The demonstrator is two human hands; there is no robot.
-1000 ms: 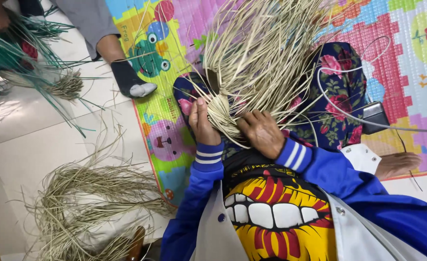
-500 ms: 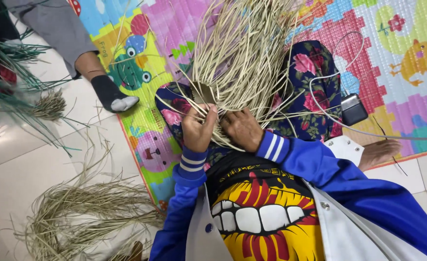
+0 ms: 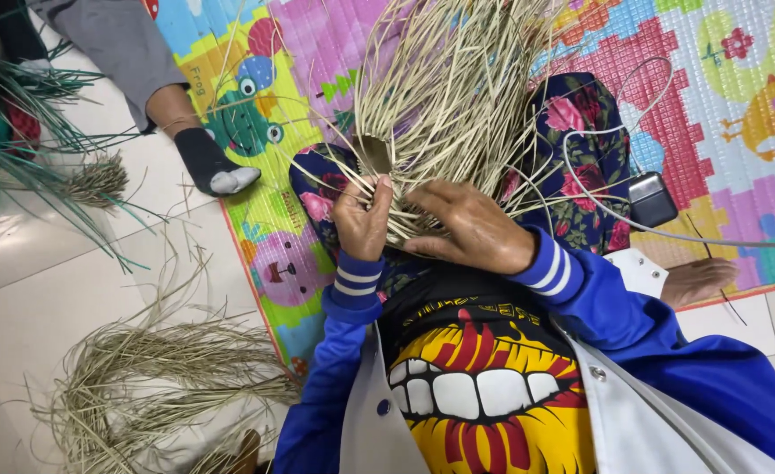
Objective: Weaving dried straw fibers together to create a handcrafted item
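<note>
Both hands work a bundle of dry straw (image 3: pixel 440 114) held over the lap. The left hand (image 3: pixel 363 219) pinches strands at the woven base; the right hand (image 3: pixel 475 230) lies spread across it, just beside. Loose straw (image 3: pixel 142 377) lies on the floor.

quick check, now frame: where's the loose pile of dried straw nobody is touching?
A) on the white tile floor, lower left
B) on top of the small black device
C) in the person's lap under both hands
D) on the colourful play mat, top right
A: the loose straw pile lies on the white tile floor, off the mat's edge, while both hands work a separate woven straw bundle.
</note>
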